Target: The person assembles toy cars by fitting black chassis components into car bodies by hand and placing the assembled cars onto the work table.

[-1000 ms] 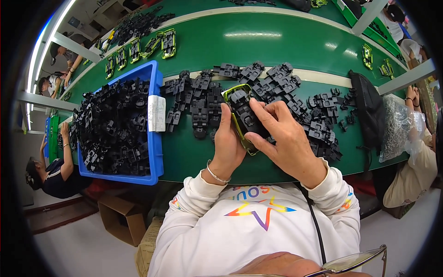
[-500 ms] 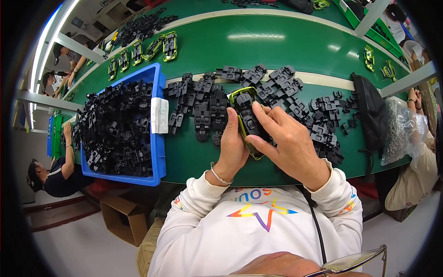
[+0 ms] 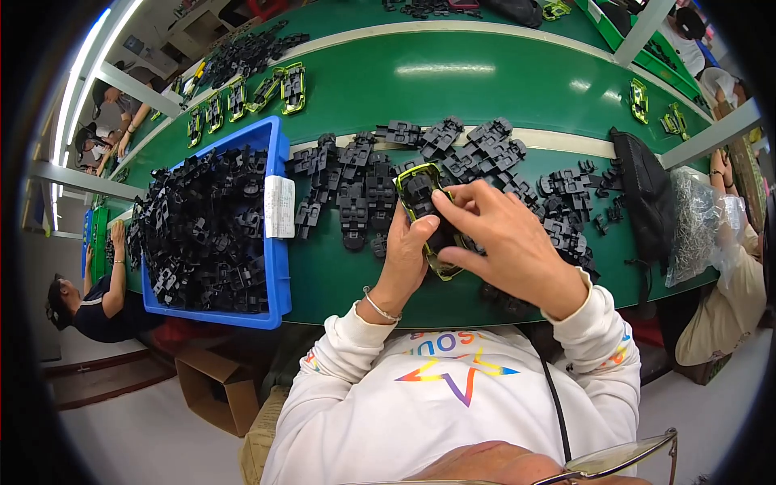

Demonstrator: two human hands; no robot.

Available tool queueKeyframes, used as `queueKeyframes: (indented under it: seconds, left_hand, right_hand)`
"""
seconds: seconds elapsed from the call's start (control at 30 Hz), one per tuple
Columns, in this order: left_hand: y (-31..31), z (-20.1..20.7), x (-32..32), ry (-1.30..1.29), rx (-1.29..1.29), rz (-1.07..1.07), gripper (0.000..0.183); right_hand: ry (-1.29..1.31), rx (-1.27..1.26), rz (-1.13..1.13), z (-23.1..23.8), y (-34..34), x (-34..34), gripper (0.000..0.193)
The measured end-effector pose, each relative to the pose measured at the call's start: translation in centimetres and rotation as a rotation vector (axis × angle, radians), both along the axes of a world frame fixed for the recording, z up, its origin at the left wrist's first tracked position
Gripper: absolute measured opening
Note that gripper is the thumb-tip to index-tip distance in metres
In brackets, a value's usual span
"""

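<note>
A toy-car-like shell with a yellow-green rim and a black moulded part inside (image 3: 419, 186) is held at a slant above the front of the table. My left hand (image 3: 404, 257) is closed round its left side, the thumb lying over the black part. From the right, my right hand (image 3: 513, 246) grips it too, index fingertip on the black part and thumb near the lower rim. My fingers cover the middle of the piece. Just beyond it, loose black moulded parts (image 3: 353, 198) lie in rows, with more black parts (image 3: 570, 190) to the right.
A blue crate (image 3: 279, 303) heaped with black parts stands at left. Several green-rimmed pieces (image 3: 293, 87) line the far side of the green table (image 3: 453, 89). At right are a black pouch (image 3: 638, 194) and a clear bag of screws (image 3: 695, 226). Other people sit around.
My left thumb has moved from beside the rim onto the black part. The right index finger has slid a little left and down. The shell has shifted slightly left and down.
</note>
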State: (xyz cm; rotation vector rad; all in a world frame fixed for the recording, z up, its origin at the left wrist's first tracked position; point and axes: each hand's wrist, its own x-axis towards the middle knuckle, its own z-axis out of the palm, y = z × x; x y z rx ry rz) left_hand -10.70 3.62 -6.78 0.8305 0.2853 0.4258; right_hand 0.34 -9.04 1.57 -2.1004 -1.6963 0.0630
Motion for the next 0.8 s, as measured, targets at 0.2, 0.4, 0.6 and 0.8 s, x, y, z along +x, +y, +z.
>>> queueKeyframes:
  seconds: [0.2,0.4,0.6,0.8]
  left_hand:
    - [0.8,2.7,1.8,-0.128,0.067,0.081,0.054]
    - [1.9,3.4,2.2,-0.04,0.399,0.051,0.044]
    - [4.2,5.1,1.8,0.294,0.816,-0.027,0.036]
    - [8.1,5.4,4.7,0.031,0.756,0.186,0.029]
  right_hand:
    - [1.048,0.37,-0.177,-2.9,0.7,2.0,0.038]
    - [1.22,0.154,-0.095,-4.5,2.3,2.7,0.027]
    - [1.226,0.274,-0.107,-3.7,3.3,3.5,0.027]
    - [1.19,0.231,-0.054,-3.0,5.0,5.6,0.054]
